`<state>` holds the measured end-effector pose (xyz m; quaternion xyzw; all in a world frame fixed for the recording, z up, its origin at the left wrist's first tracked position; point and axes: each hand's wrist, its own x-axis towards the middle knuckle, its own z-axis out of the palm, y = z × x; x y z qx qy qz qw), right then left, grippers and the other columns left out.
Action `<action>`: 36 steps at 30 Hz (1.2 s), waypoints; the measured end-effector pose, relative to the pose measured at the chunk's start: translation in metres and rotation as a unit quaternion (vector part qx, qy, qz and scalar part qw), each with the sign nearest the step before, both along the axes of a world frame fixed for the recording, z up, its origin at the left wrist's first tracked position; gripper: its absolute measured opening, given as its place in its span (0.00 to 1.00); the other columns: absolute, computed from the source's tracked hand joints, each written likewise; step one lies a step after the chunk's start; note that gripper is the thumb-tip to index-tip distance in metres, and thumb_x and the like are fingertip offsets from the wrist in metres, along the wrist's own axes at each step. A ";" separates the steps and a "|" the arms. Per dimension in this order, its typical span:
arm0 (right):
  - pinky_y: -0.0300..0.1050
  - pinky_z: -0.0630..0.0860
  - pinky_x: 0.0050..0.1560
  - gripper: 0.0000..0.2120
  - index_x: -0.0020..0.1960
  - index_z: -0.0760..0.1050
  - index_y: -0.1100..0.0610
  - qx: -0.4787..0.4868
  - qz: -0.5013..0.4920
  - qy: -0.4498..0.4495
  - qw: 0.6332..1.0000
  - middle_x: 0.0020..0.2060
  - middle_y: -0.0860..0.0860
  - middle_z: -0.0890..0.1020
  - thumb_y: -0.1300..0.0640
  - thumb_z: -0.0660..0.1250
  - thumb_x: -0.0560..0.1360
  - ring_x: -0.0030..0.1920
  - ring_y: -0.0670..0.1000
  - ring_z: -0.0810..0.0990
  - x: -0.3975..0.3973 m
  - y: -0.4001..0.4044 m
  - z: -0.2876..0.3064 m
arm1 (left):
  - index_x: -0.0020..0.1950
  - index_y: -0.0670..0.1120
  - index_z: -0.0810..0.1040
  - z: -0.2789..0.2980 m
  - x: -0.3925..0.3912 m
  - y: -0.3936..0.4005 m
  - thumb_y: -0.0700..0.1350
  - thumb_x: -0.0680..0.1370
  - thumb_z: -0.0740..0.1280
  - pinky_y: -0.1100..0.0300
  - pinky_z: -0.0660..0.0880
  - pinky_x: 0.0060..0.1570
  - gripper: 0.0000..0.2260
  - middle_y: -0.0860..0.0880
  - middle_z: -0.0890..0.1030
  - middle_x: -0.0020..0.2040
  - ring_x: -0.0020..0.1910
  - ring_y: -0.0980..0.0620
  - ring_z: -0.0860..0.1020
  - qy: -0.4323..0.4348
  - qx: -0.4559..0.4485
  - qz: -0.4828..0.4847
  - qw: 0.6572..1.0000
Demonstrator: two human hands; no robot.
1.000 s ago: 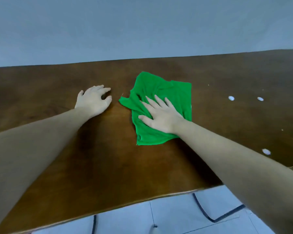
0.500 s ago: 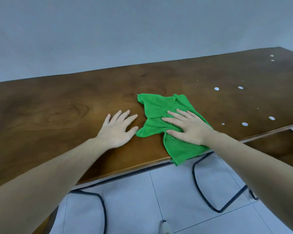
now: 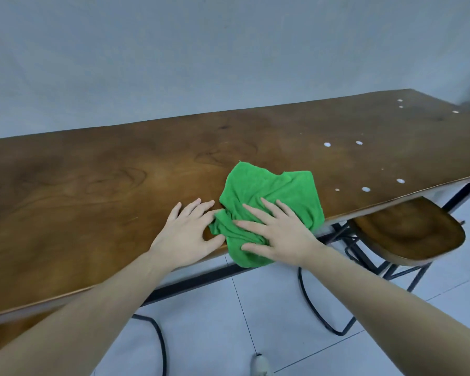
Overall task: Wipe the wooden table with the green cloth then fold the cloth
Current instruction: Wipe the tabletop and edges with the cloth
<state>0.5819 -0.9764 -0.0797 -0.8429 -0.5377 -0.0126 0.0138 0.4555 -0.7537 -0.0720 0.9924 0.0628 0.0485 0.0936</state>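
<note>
A rumpled green cloth (image 3: pixel 277 194) lies at the near edge of the long brown wooden table (image 3: pixel 106 191), and its lower corner hangs over that edge. My right hand (image 3: pixel 277 232) lies flat on the cloth with fingers spread, pressing it down. My left hand (image 3: pixel 187 234) rests flat on the bare wood just left of the cloth, its fingertips touching the cloth's bunched left edge.
Several small white spots (image 3: pixel 365 189) dot the right part of the tabletop. A wooden stool (image 3: pixel 407 232) on black metal legs stands under the table's right end. Black cables (image 3: pixel 158 335) run over the pale tiled floor below. A grey wall rises behind the table.
The cloth and my right hand have slid toward the table's near edge, and the cloth has bunched up more. My left hand has followed and now touches the cloth.
</note>
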 end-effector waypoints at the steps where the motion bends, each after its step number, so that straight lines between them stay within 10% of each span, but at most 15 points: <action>1: 0.64 0.60 0.76 0.29 0.77 0.62 0.35 -0.007 0.021 -0.013 1.000 0.79 0.45 0.66 0.28 0.46 0.80 0.78 0.61 0.64 0.007 -0.006 -0.001 | 0.76 0.62 0.63 0.001 -0.001 0.000 0.72 0.74 0.50 0.45 0.46 0.77 0.32 0.58 0.58 0.79 0.79 0.55 0.51 0.002 -0.005 -0.004 1.000; 12: 0.56 0.49 0.80 0.36 0.72 0.35 0.21 -0.051 -0.092 0.027 0.994 0.80 0.37 0.49 0.27 0.53 0.72 0.82 0.52 0.51 0.082 -0.101 0.013 | 0.77 0.64 0.60 0.011 -0.005 0.000 0.76 0.71 0.56 0.44 0.41 0.77 0.36 0.60 0.56 0.79 0.79 0.58 0.47 0.040 -0.023 -0.046 0.998; 22: 0.64 0.41 0.79 0.38 0.73 0.33 0.26 -0.063 -0.002 -0.013 0.998 0.80 0.39 0.43 0.18 0.38 0.67 0.82 0.61 0.43 0.046 -0.023 0.004 | 0.78 0.65 0.53 0.007 0.006 0.001 0.77 0.70 0.52 0.43 0.39 0.77 0.39 0.61 0.50 0.81 0.79 0.59 0.43 0.064 -0.001 -0.059 0.996; 36: 0.48 0.35 0.79 0.35 0.77 0.43 0.29 -0.082 0.062 0.031 0.994 0.81 0.37 0.44 0.30 0.51 0.73 0.81 0.47 0.40 0.148 -0.104 0.015 | 0.78 0.66 0.48 0.013 0.093 -0.035 0.81 0.66 0.47 0.37 0.35 0.74 0.43 0.59 0.44 0.81 0.79 0.57 0.38 0.136 -0.003 -0.075 0.988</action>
